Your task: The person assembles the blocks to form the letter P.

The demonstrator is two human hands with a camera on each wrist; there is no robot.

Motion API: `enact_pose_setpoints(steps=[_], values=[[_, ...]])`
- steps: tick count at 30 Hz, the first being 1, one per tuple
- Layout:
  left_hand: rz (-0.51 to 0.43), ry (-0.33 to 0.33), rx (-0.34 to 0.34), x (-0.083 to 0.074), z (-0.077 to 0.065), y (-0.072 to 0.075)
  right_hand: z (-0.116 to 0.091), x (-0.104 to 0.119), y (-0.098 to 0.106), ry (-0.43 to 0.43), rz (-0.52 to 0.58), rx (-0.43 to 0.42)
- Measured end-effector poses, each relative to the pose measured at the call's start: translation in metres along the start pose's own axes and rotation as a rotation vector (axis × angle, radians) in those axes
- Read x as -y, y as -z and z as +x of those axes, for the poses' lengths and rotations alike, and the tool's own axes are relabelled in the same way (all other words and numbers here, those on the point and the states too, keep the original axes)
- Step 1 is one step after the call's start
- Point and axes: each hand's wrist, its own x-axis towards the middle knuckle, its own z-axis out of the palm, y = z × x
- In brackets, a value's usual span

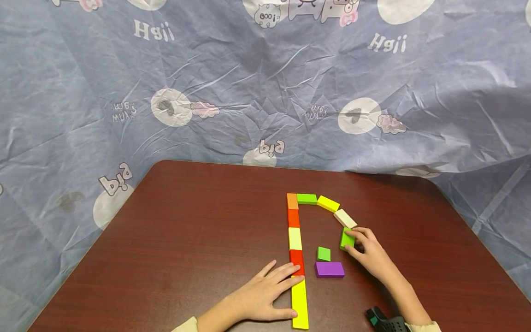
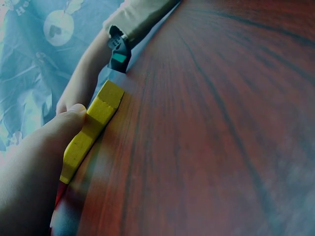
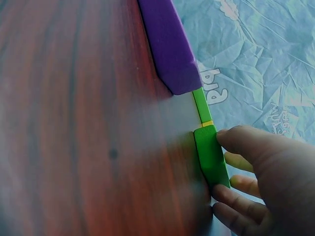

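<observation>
A straight column of flat blocks runs toward me, with an orange block [image 1: 292, 201] at its far end. Red blocks and a cream block [image 1: 295, 239] follow, then yellow [image 1: 300, 306] at the near end. My left hand [image 1: 263, 295] lies spread over the near part, fingertips on a red block [image 1: 297, 258] and thumb at the yellow's side. From the orange block, a green block [image 1: 307, 199], a yellow block [image 1: 328, 204] and a white block [image 1: 345, 218] curve right. At the curve's lower end my right hand [image 1: 371, 256] pinches another green block [image 1: 345, 240] between thumb and fingers.
Inside the curve, a small green block [image 1: 324, 254] sits just behind a purple block [image 1: 329, 269]. All rest on a dark red-brown table [image 1: 186, 230]. A printed grey-blue cloth [image 1: 249, 83] hangs behind it. A black band [image 1: 386, 320] is on the right wrist.
</observation>
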Motion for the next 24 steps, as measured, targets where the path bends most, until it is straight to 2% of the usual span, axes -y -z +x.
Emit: enact_pose_setpoints(steps=[11,16,18,24], values=[[-0.008,0.002,0.008,0.000,0.000,0.001,0.003,0.005,-0.003,-0.037,-0.046,-0.051],[-0.007,0.002,0.011,0.000,0.000,0.000,0.000,0.024,-0.004,0.001,-0.126,-0.105],[-0.004,0.002,0.014,0.000,0.000,0.000,-0.001,0.035,-0.007,0.038,-0.142,-0.086],[-0.022,0.002,0.025,0.001,0.001,0.001,-0.007,0.062,-0.021,0.114,-0.133,0.049]])
